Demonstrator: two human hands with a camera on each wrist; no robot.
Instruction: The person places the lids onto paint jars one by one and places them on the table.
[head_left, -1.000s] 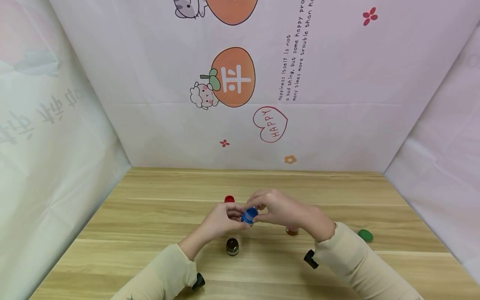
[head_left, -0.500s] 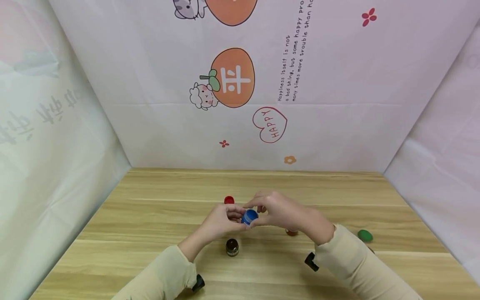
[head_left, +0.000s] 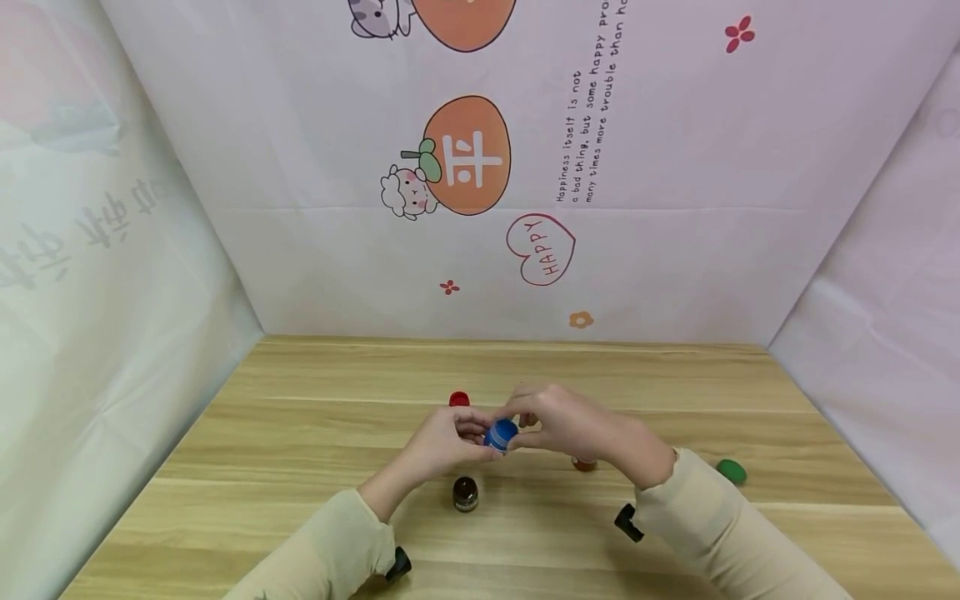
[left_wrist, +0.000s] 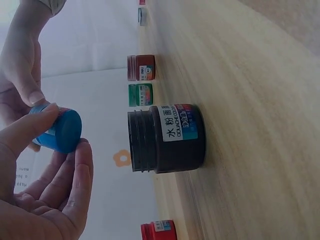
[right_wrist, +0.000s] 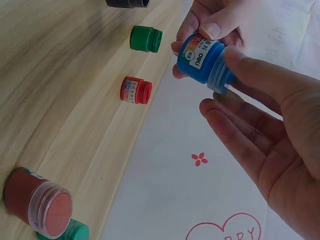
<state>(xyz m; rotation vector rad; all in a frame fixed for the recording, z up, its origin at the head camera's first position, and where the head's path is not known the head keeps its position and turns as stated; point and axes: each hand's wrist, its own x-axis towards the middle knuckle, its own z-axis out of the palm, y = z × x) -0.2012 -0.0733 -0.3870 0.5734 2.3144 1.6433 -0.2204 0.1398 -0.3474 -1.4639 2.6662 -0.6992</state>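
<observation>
Between both hands, held above the table, is a tilted blue paint jar [head_left: 500, 436] with a white label. My left hand [head_left: 442, 442] grips its body; the thumb presses on the label side in the right wrist view. At the jar's other end is a clear ribbed lid [right_wrist: 218, 75]. My right hand [head_left: 570, 421] pinches that lid, its thumb on one side and fingertips on the other. The blue base [left_wrist: 68, 131] faces the left wrist camera. Closest to the left wrist, a black gouache jar [head_left: 465, 493] stands upright on the table.
Behind the left hand stands a red jar [head_left: 459, 399]. A green jar [right_wrist: 145, 39] shows in the right wrist view. Partly hidden by the right forearm is a reddish-brown jar [head_left: 583, 464]. A green rounded object [head_left: 731, 472] lies right of the sleeve. Printed white sheeting [head_left: 675, 250] walls the table.
The right hand shifts a little to the right and its fingers change position round the lid. The blue jar turns slightly, while the left hand stays nearly still.
</observation>
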